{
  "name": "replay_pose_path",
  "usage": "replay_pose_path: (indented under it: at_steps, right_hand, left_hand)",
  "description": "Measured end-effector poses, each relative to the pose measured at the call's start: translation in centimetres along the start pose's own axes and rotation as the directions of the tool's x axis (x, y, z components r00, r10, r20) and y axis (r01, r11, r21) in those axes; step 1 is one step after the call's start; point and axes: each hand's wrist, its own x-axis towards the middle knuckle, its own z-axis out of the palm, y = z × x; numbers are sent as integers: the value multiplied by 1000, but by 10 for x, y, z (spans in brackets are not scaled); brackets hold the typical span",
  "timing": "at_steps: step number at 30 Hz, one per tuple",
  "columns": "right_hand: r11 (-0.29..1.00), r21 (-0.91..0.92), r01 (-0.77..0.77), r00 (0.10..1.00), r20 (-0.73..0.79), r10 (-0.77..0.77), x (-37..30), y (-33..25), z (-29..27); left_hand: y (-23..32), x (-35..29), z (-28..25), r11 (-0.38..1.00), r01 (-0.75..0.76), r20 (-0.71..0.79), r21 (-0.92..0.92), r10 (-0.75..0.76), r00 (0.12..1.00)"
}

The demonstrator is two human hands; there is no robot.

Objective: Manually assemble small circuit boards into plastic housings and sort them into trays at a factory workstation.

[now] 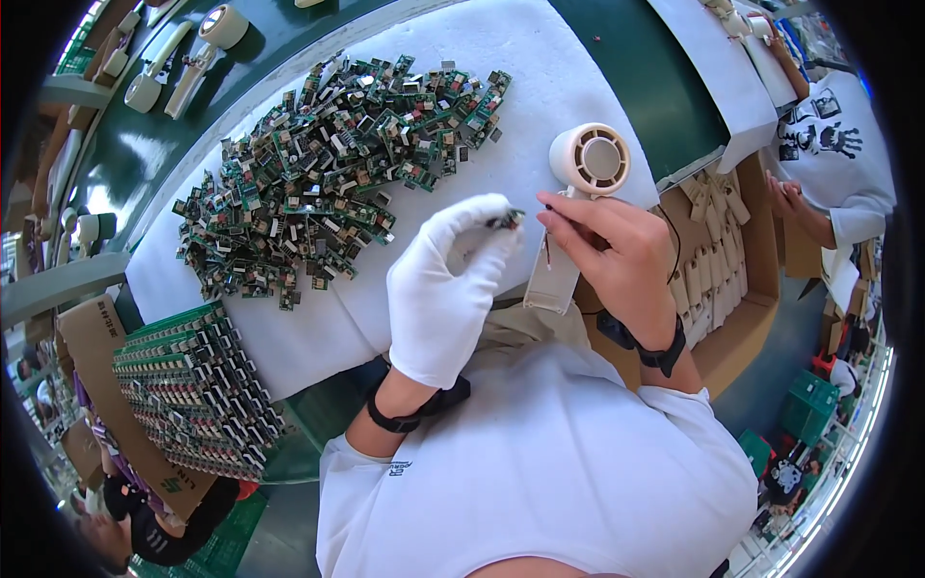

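Note:
My left hand (445, 289), in a white glove, pinches a small green circuit board (509, 220) between thumb and fingertips. Just right of it, my bare right hand (617, 252) is closed in a pinch; a tiny dark tip shows at the fingers, too small to name. Under the right hand lies a cream handheld fan (590, 159), its round vented head pointing away from me. The fan's open handle shell (549, 289) reaches toward my lap, with a thin reddish wire beside it. The right hand covers the fan's neck.
A big heap of loose circuit boards (337, 164) covers the white foam sheet (501, 58). Stacked board panels (193, 385) stand at left beside cardboard. A carton of cream handle shells (708, 260) sits at right. More fan parts (188, 82) lie far left. Other people work on both sides.

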Motion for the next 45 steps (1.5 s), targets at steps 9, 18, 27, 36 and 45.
replay_pose_path:
  at_steps: [9, 18, 27, 36, 45]
  right_hand:
    - [996, 9, 86, 995, -48, -86, -1, 2, 6]
    - [986, 142, 83, 996, 20, -87, 3, 0, -10]
    - [965, 124, 232, 969, 57, -240, 9, 2, -22]
    - [981, 190, -20, 999, -29, 26, -5, -20, -5]
    - [954, 288, -79, 997, 41, 70, -3, -17, -6]
  left_hand:
    - [-15, 10, 11, 974, -179, 30, 140, 176, 984]
    - [-9, 12, -1, 955, -227, 170, 192, 196, 966]
    - [-6, 9, -5, 912, -349, 256, 217, 292, 922]
    - [-15, -6, 13, 731, -547, 110, 407, 556, 824]
    - [-22, 0, 9, 698, -588, 187, 409, 567, 802]
